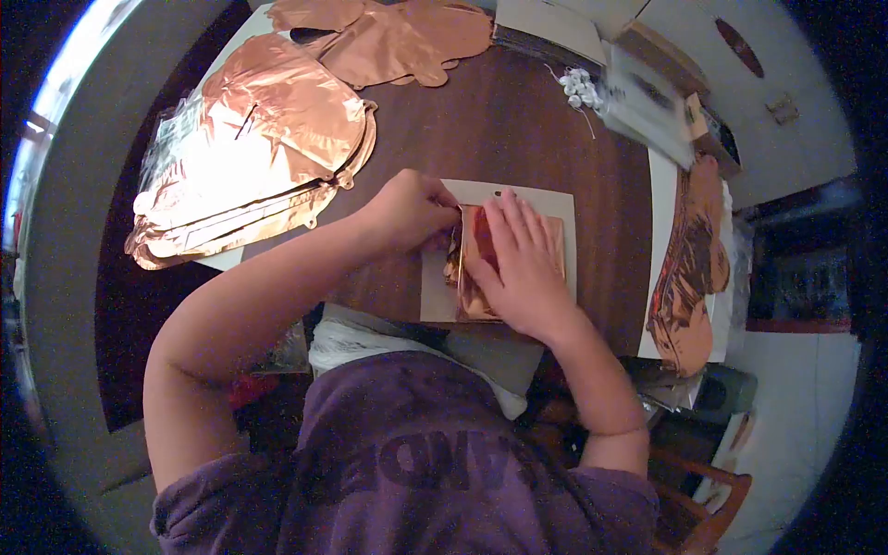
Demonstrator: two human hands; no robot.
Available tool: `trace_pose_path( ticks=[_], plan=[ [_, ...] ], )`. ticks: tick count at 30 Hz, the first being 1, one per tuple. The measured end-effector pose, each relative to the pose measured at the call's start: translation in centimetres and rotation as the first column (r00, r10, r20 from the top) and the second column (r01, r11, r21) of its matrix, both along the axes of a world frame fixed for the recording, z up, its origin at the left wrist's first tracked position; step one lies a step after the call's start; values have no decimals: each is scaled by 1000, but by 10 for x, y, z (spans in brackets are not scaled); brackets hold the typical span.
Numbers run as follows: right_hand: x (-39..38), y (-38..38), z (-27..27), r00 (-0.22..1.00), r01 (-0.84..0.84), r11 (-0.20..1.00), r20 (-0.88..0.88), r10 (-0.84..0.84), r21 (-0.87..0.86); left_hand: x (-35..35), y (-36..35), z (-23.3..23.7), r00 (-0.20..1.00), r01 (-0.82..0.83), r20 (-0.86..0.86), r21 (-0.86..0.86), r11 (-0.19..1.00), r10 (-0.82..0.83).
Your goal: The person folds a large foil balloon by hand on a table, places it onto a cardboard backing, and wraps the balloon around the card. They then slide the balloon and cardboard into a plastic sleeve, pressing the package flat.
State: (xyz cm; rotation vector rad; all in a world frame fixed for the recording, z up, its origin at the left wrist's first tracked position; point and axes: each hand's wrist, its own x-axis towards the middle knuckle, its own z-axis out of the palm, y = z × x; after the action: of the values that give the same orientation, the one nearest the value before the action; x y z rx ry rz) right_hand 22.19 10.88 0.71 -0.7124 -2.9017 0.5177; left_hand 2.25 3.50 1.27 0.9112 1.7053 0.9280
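A copper-coloured foil balloon (559, 242), folded into a flat rectangle, lies on a white card (438, 301) in front of me. My right hand (524, 264) rests flat on the folded foil, its fingers stretched out. At the foil's left side, my left hand (413, 215) has its fingers pinched on the edge. A crumpled darker part of the foil hangs out below those fingers. The left fingertips are partly hidden.
A pile of flat copper foil balloons (287, 111) lies at the left, with more foil balloons (398, 42) at the back. Another stack of foil (689, 268) sits at the right. Small white pieces with string (579, 88) lie on the brown table (610, 213).
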Motion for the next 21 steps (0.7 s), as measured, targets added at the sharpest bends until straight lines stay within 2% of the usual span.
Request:
trace_pose_path(
  ticks=[1,3,6,9,12,15,18,21],
  plan=[
    [1,3,1,1000,4,999,-14,-4,-33,0,1,4,999,9,-48,-25,1000,-10],
    [3,12,3,1000,-5,999,-17,5,44,0,4,15,989,26,-142,-74,997,-37],
    [2,12,4,999,-30,995,17,28,96,-4,7,15,980,111,-162,-36,993,-116],
    [-2,4,3,999,-15,994,43,10,113,-7,9,13,925,205,-333,23,979,-186],
    [-3,1,-1,999,0,993,42,-5,115,-9,10,5,902,205,-399,64,977,-163],
    [-5,-1,-7,999,17,993,46,-23,120,-8,10,7,912,196,-373,32,980,-170],
    [-7,-6,-7,996,37,987,73,-49,154,-9,12,10,977,112,-176,-60,992,-121],
    [-6,-8,-9,996,48,984,69,-61,173,-9,15,10,989,97,-104,-113,989,-109]
  ],
)
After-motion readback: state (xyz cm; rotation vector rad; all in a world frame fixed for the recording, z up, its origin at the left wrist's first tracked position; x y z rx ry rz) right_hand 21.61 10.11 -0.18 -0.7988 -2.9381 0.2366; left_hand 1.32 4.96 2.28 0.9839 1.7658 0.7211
